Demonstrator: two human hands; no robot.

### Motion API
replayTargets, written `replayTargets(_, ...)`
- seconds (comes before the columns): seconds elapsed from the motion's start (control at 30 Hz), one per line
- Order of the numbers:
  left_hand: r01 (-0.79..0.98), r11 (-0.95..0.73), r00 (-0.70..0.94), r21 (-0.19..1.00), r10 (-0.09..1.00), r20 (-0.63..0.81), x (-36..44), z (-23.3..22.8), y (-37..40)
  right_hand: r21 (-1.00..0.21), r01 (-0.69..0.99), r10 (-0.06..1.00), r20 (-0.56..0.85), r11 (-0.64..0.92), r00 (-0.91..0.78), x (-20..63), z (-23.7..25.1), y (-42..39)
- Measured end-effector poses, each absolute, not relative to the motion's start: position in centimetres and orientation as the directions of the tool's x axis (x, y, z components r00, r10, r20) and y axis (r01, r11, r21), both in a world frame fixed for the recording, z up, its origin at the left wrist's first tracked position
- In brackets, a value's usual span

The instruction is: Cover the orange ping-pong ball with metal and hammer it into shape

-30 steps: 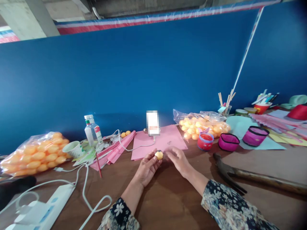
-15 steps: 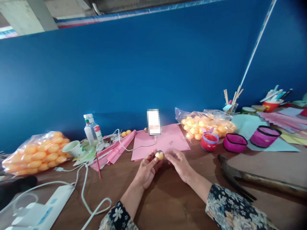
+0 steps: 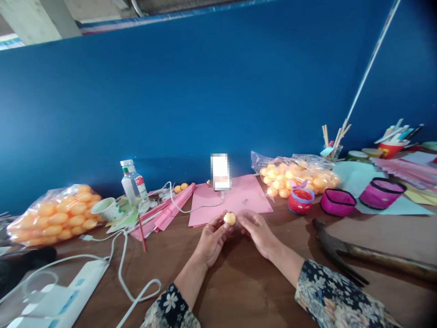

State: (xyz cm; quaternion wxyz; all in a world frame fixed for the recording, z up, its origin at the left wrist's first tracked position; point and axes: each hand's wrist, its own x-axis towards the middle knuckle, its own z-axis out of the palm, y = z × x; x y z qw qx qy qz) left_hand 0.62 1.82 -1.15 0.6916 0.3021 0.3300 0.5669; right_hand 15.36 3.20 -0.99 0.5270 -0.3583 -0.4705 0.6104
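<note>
A small orange ball (image 3: 230, 218) sits between the fingertips of both hands over the brown table (image 3: 239, 282). My left hand (image 3: 210, 239) pinches it from the left with thumb and forefinger. My right hand (image 3: 256, 231) touches its right side with the fingertips. Both wrists rest near the table, in dark floral sleeves. Just beyond the ball lies a pink paper sheet (image 3: 235, 200) with a phone (image 3: 220, 171) propped upright on it.
Bags of orange balls lie at left (image 3: 51, 218) and at back right (image 3: 297, 175). A water bottle (image 3: 131, 182), paper cup (image 3: 107, 209), white cables and power strip (image 3: 58, 300) fill the left. Red and magenta round boxes (image 3: 336, 202) and a hammer (image 3: 358, 257) are right.
The ball has turned in the fingers, so its shiny metal spot no longer shows. The view drifted slightly; both hands stay in place around the ball.
</note>
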Motion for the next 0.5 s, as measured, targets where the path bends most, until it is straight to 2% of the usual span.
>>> replayTargets(0.5,-0.552,0.197,0.147,0.81,0.979,-0.138,0.51,-1.31,1.89,-0.963,-0.267,0.977,0.034,-0.024,-0.209,15.24,-0.99,3.02)
